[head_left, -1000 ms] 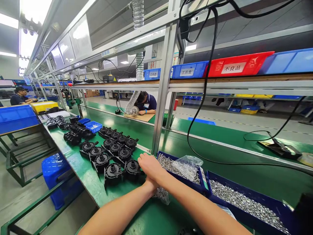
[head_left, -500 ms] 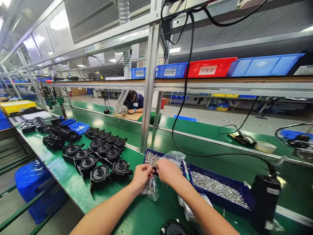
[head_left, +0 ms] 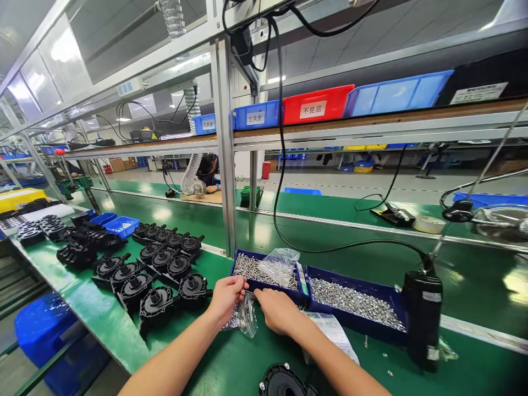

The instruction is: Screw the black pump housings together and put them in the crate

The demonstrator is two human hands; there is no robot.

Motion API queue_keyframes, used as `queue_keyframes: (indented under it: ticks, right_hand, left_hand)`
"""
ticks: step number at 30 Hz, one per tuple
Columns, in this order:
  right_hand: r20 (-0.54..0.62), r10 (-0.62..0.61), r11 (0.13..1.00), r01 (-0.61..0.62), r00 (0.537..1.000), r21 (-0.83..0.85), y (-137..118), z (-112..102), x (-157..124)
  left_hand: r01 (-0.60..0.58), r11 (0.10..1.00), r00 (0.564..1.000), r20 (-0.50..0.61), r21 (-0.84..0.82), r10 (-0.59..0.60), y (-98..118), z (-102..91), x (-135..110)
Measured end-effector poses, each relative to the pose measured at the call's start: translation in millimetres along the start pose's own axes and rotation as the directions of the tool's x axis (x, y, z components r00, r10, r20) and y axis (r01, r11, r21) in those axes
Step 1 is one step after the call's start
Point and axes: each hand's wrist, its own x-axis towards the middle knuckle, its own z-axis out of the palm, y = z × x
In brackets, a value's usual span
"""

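Note:
My left hand [head_left: 226,298] pinches the top of a clear plastic bag [head_left: 244,318] with small metal screws inside. The bag hangs just above the green bench or rests on it; I cannot tell which. To its right is my right hand [head_left: 277,309], fingers curled and pressed together, by the front wall of a dark blue bin. Whatever its fingertips hold, if anything, is hidden. That bin of screws [head_left: 251,268] also has a crumpled clear bag [head_left: 282,265] lying on top. A second blue bin [head_left: 355,300] holds many small shiny metal parts.
Rows of black housings [head_left: 157,305] stand at left. A black cylindrical device [head_left: 423,319] with a cable is at right. A printed plastic bag [head_left: 330,333] lies beneath my right forearm, near another black part [head_left: 282,382]. A metal post [head_left: 226,165] rises behind; a person [head_left: 210,170] sits beyond.
My right hand has drawn back from the screw bin and sits lower, a little apart from my left. The left keeps its hold on the bag. The view has turned slightly right.

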Motion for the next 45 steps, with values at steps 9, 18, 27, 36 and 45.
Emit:
queue_keyframes:
  ticks: [9,18,27,36,45]
  right_hand:
    - [-0.248,0.104,0.686,0.111,0.963,0.719,15,-6,21]
    - [-0.244,0.232,0.300,0.169,0.942,0.939,7,15,32]
    - [-0.222,0.295,0.191,0.170,0.930,0.967,4,14,32]
    - [-0.187,0.262,0.149,0.152,0.947,0.977,0,14,29]
    - [0.053,0.201,-0.082,-0.037,0.978,0.996,-1,12,25]
  left_hand:
    - [-0.078,0.996,0.997,0.019,0.041,0.077,6,5.3,-7]
    - [-0.138,0.990,0.989,0.057,0.043,0.135,9,7.1,-9]
    - [-0.162,0.985,0.986,0.045,0.060,0.160,12,8.4,-11]
    - [-0.157,0.987,0.987,0.029,0.034,0.156,17,8.6,-13]
    - [0.058,0.986,0.997,0.067,-0.159,-0.048,21,-0.3,-4]
